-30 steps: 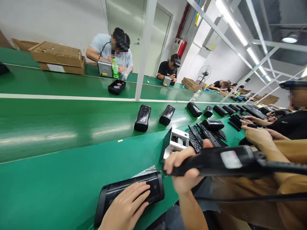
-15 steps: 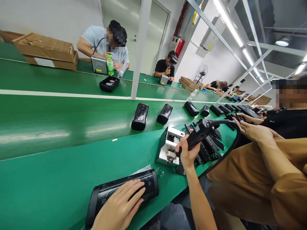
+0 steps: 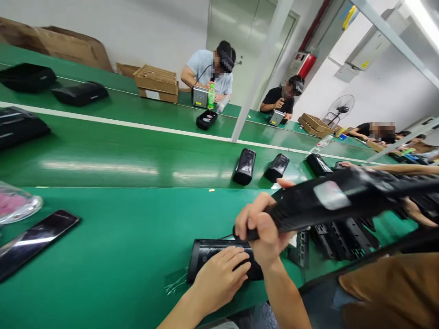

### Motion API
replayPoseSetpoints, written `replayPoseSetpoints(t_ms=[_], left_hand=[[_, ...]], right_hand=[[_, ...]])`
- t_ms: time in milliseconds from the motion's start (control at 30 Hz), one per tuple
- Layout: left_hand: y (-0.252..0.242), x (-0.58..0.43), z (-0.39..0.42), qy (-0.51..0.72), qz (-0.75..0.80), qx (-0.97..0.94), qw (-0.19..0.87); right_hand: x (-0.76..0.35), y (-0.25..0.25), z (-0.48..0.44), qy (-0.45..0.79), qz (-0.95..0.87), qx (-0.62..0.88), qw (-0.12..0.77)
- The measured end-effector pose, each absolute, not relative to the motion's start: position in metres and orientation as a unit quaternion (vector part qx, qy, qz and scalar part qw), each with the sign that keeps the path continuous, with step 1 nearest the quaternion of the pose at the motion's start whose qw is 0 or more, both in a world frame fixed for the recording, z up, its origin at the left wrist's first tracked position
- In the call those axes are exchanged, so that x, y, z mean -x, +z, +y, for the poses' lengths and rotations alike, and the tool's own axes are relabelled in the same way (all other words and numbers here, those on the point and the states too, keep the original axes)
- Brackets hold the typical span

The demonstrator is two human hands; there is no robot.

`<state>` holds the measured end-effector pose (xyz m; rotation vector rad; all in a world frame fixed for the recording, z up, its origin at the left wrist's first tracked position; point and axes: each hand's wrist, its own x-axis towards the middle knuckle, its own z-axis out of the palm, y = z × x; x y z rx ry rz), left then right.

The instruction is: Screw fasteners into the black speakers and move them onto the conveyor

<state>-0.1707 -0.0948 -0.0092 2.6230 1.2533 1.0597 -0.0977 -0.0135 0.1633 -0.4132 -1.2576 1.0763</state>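
Note:
A black, rounded speaker-like housing point(image 3: 199, 259) lies on the green bench in front of me. My left hand point(image 3: 222, 273) rests on top of it, fingers laid over its surface and thumb hidden. My right hand point(image 3: 265, 228) is closed around a black electric screwdriver point(image 3: 305, 208), which points down and left with a thick cable running off to the right. A thin dark shaft leads from its nose towards the housing's top edge. Whether the tip touches the housing I cannot tell. Clear plastic film point(image 3: 176, 279) sticks out at the housing's left end.
Several black perforated panels point(image 3: 329, 240) lie at the right, close to a person in brown point(image 3: 394, 292). Black housings point(image 3: 245, 167) stand on the strip beyond. A dark phone-like slab point(image 3: 39, 242) lies at left. Co-workers point(image 3: 207, 68) sit across the bench.
My view has turned left. The screwdriver in my right hand has moved from beside the white box to above the housing. My left hand stays on the housing.

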Motion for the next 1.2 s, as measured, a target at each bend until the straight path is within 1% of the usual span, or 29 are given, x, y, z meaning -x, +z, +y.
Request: replayPoseSetpoints(t_ms=[133,267,600,800,967,1200], left_hand=[[-0.013,0.168,-0.095,0.326,0.405,-0.854,0.025],[-0.019,0.167,-0.096,0.324,0.399,-0.857,0.028],[-0.025,0.164,-0.096,0.320,0.398,-0.859,0.036],[-0.025,0.166,-0.097,0.313,0.396,-0.863,0.029],[-0.020,0.166,-0.096,0.326,0.393,-0.859,0.024],[-0.019,0.164,-0.097,0.329,0.401,-0.854,0.035]], right_hand=[[0.135,0.140,-0.010,0.473,-0.602,0.162,0.623],[0.141,0.133,-0.012,0.453,-0.640,0.151,0.602],[0.146,0.131,-0.015,0.461,-0.636,0.159,0.598],[0.140,0.130,-0.015,0.443,-0.646,0.164,0.600],[0.137,0.129,-0.015,0.478,-0.624,0.164,0.596],[0.144,0.130,-0.012,0.490,-0.608,0.140,0.609]])
